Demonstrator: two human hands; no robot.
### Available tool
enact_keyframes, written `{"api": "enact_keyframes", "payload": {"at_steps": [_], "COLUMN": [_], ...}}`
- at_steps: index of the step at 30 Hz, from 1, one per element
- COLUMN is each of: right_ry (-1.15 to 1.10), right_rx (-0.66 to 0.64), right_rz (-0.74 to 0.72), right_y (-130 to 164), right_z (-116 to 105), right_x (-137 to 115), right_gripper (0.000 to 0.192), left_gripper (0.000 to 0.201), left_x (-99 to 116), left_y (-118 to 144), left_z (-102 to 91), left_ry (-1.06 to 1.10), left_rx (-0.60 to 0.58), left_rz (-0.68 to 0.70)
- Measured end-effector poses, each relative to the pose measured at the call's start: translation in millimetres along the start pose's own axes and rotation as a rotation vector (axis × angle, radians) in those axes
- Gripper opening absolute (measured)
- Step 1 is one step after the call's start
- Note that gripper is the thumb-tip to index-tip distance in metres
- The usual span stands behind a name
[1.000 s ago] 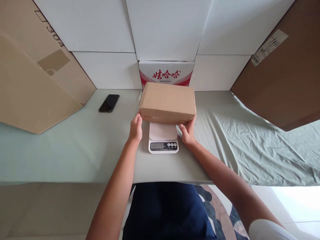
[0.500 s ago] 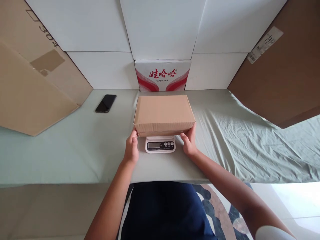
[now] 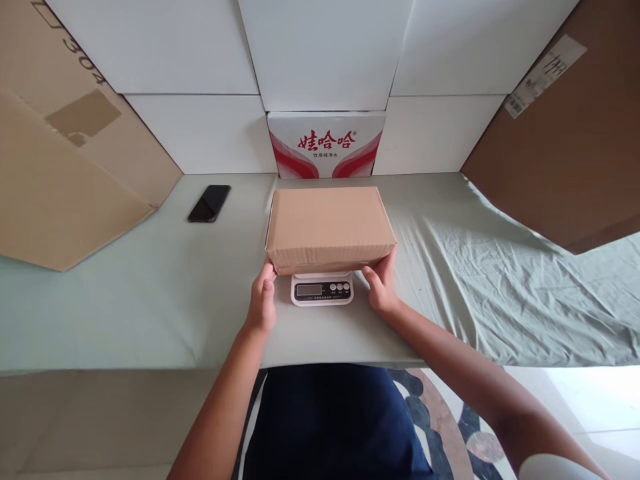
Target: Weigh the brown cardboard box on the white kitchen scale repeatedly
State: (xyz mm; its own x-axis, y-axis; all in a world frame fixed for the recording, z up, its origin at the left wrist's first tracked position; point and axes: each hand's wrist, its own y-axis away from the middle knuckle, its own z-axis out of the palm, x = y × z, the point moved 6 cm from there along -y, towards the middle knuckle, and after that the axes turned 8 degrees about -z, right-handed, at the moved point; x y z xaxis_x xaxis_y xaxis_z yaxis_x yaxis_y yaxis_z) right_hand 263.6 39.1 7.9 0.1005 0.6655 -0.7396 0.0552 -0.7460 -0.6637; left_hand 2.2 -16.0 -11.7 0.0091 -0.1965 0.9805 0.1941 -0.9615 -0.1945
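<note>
1. At the far left, a tan cardboard panel (image 3: 90, 153) marked "304" leans over the pale green tablecloth (image 3: 120, 307).
2. Right of it, a black smartphone (image 3: 209, 203) lies flat on the cloth, apart from everything else.
3. The left hand (image 3: 263, 297) is clamped on the near left corner of the cardboard box, its fingers partly hidden.
4. In the middle, the closed cardboard box (image 3: 330, 219) sits level between both hands, over the far part of the white digital scale (image 3: 323, 301); whether the two touch, I cannot tell. The scale's display and buttons show on the near side.
5. Beyond the box stands a red-and-white printed carton (image 3: 326, 143).
6. The right hand (image 3: 383, 288) is clamped on the box's near right corner, thumb at the front.
7. At the far right is a brown cardboard panel (image 3: 575, 147) with a white label (image 3: 545, 75).
</note>
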Motion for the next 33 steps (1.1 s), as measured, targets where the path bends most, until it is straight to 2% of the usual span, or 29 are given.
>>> {"api": "enact_keyframes", "payload": {"at_steps": [13,17,21,33], "right_ry": [-0.070,-0.042,-0.011,-0.014], "right_rx": [-0.043,-0.022,0.037,0.018], "right_rz": [0.019,0.028,-0.023,-0.026], "right_y": [5.7,5.0,-1.4,-8.2], "right_z": [5.0,2.8,-1.3,-2.0], "right_x": [3.2,1.0,-6.5,-10.9], "right_gripper": [0.085,0.082,0.073,0.078], "left_gripper": [0.089,0.089,0.091,0.087], "left_x": [1.9,-0.1,-5.0,-2.5], "left_y": [-0.6,-1.1,-2.5,-2.3], "left_z": [-5.1,-7.8,-12.0,-9.6], "left_ry": [0.057,0.073,0.089,0.073], "left_rx": [0.106,0.162,0.226,0.209], "left_rz": [-0.036,-0.041,-0.060,-0.048]}}
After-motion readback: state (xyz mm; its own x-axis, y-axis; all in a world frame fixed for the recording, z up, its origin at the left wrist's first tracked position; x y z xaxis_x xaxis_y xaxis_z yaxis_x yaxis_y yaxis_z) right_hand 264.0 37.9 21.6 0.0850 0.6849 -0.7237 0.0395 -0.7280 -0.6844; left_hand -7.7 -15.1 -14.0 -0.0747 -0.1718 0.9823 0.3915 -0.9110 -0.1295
